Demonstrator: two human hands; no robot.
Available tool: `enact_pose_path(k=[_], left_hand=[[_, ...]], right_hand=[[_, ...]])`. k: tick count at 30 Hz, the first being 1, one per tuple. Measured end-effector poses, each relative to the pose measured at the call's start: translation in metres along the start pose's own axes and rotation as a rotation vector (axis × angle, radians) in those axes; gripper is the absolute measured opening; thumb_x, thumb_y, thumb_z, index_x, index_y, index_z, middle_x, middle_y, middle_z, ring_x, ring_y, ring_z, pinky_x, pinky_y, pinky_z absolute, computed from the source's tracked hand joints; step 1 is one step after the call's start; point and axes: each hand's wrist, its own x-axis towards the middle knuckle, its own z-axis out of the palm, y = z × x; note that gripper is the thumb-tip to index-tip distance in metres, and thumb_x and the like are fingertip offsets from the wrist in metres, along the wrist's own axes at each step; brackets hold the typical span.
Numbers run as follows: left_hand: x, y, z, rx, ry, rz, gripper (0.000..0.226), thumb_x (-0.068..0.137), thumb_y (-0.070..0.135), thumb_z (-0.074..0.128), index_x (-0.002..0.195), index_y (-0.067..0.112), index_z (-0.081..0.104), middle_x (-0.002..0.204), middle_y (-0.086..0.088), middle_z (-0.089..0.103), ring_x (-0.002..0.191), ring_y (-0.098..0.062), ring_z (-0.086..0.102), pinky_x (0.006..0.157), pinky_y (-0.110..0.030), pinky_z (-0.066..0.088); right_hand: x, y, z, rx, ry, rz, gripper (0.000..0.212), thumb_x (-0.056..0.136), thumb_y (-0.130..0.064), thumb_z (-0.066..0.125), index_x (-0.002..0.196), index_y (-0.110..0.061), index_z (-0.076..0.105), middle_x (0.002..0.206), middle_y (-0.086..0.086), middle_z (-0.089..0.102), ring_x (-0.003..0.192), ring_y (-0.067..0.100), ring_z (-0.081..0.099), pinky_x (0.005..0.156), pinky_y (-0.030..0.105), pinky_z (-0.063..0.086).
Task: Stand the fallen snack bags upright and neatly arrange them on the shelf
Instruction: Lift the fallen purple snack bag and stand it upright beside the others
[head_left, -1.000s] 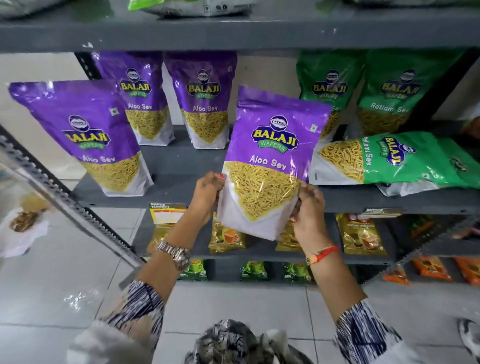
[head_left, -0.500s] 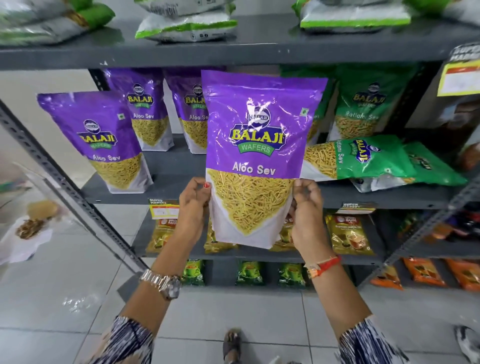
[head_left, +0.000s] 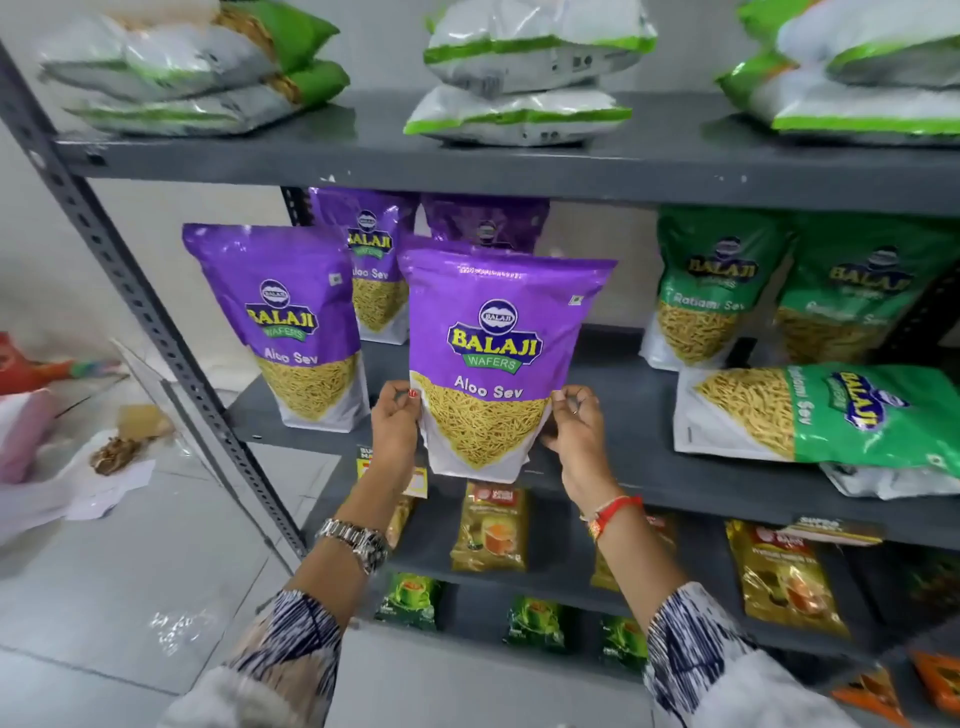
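Silver wristwatch (head_left: 357, 540), red thread bracelet (head_left: 613, 512), navy-and-white patterned sleeves (head_left: 291, 644), red nail polish.

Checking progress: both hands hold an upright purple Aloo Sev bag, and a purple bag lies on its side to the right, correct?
Not quite. In the head view the bag on its side is green Ratlami Sev, not purple. Both hands, left and right, do hold the upright purple Aloo Sev bag.

The rear purple bag (head_left: 485, 226) is mostly hidden behind the held bag (head_left: 498, 358); the top-right bags (head_left: 857, 67) are cut off.

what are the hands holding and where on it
A purple Aloo Sev bag, upright, gripped at its lower side edges: left hand on its left edge, right hand on its right.
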Motion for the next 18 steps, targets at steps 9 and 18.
enact_pose_path(k=[9,18], left_hand=[[0.069,-0.023,-0.024,-0.060,0.088,-0.085,0.026,0.096,0.007,0.037,0.077,0.023,0.045,0.067,0.001,0.040,0.059,-0.011,0.037,0.056,-0.024,0.034],[0.081,-0.030,-0.033,-0.065,0.101,-0.055,0.025,0.096,0.009,0.039,0.080,0.026,0.047,0.068,0.003,0.047,0.049,0.001,0.047,0.049,-0.015,0.039]], right_hand=[[0.042,0.021,0.060,0.060,-0.051,0.040,0.015,0.097,-0.020,0.042,0.083,-0.022,0.044,0.085,-0.001,0.059,0.083,0.015,0.059,0.073,0.041,0.052],[0.045,0.030,0.077,0.059,-0.023,-0.020,0.015,0.097,-0.019,0.042,0.083,-0.023,0.047,0.085,-0.005,0.060,0.079,0.006,0.062,0.087,0.052,0.050]])
